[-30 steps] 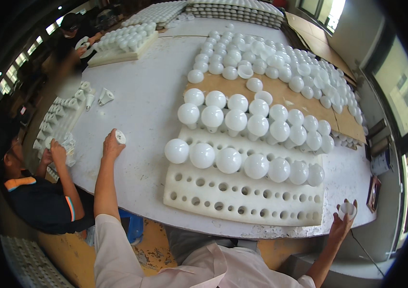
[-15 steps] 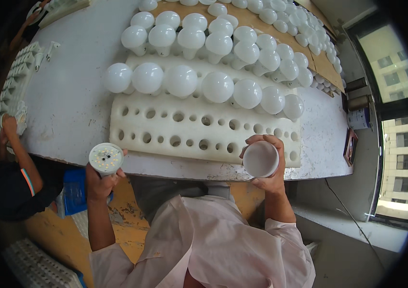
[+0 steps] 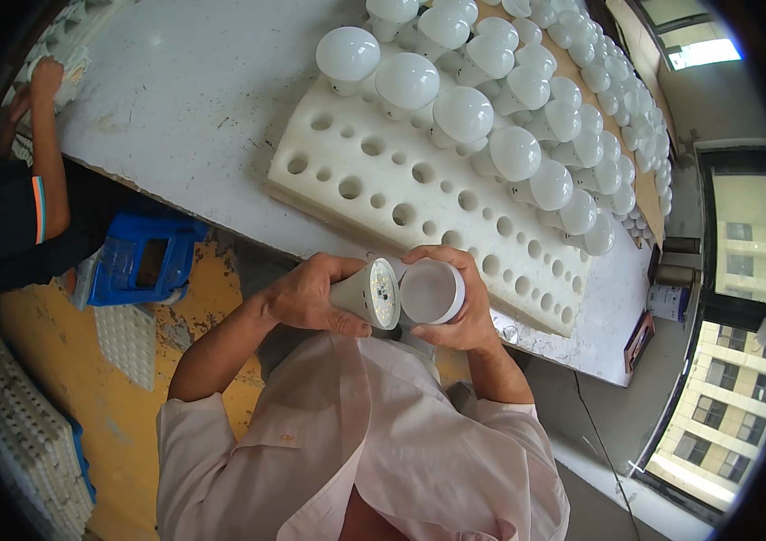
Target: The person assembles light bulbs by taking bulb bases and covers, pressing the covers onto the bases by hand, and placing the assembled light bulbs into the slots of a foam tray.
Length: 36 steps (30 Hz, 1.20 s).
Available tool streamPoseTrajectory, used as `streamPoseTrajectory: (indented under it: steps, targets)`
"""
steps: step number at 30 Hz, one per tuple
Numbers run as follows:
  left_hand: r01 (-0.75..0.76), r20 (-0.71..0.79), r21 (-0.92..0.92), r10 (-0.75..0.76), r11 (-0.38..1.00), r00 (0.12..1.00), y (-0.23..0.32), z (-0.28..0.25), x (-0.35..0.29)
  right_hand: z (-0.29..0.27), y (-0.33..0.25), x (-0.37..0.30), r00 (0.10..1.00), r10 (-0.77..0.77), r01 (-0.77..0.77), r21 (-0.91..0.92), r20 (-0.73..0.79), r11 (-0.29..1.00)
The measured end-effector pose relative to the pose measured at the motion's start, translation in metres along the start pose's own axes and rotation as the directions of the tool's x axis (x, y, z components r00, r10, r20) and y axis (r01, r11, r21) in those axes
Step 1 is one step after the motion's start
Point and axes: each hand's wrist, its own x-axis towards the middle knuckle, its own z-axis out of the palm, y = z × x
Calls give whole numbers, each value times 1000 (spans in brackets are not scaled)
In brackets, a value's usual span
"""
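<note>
Bulb halves meeting just below the foam tray

Left hand wraps the base, LED face turned toward the dome cupped in the right hand; looks lined up for joining; tray sits on a scuffed white table, bulbs filling its far rows; window right of it.

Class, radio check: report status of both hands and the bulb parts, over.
Left hand grips bulb base, round board end facing right. Right hand holds white dome cover, open mouth beside base. Nothing between them; foam tray just beyond.
</note>
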Motion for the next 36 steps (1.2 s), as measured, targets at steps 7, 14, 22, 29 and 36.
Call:
streamPoseTrajectory:
  steps: [7, 14, 22, 29, 36]
  targets:
    - [96, -14, 57, -95, 994, 995, 6, -7, -5, 5, -14, 14, 996, -11, 29, -203, 89, 979]
    - [133, -51, 261, -124, 956, 991, 11, -9, -9, 12, -28, 25, 971, -2, 118, -471, 240, 874]
    - [174, -79, 272, -158, 946, 984, 17, 0, -11, 19, -37, 25, 944, 89, 140, -629, 317, 765]
    - [270, -88, 165, -259, 949, 962, 7, 1, -9, 24, -22, 24, 918, 140, 127, -611, 371, 782]
    - [338, -75, 172, -330, 925, 941, 4, -3, 6, 24, -3, 30, 933, -89, 283, -560, 348, 779]
